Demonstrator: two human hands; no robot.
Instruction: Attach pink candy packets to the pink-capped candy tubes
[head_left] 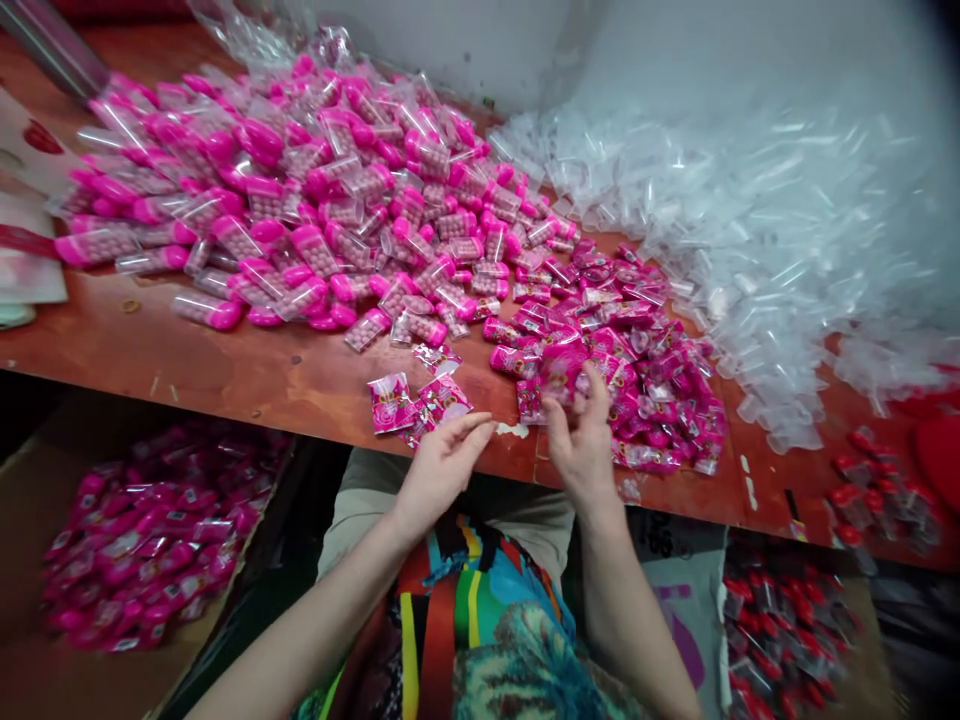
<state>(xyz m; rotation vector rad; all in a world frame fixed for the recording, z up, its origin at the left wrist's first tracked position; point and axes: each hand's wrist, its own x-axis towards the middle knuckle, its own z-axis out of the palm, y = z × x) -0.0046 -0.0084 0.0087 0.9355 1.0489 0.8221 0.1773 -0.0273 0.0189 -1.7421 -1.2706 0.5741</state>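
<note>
My left hand [448, 460] is over the table's front edge, its thumb and fingertips pressed together in a pinch. Whatever it may hold is hidden or too small to make out. Just left of those fingers lie several flat pink printed wrappers [391, 403]. My right hand [585, 445] has thumb and fingers apart, at the near side of a heap of pink-wrapped bottles [660, 400]. A motion-blurred pink-wrapped bottle [562, 368] is just beyond its fingertips; contact is unclear.
Pink-capped clear bottles of small beads [315, 250] cover the wooden table [255, 375] at back left. Clear empty plastic containers [720, 230] pile up at right. Below stand a box of pink-wrapped bottles [157, 540] and a box of red-capped ones [787, 630].
</note>
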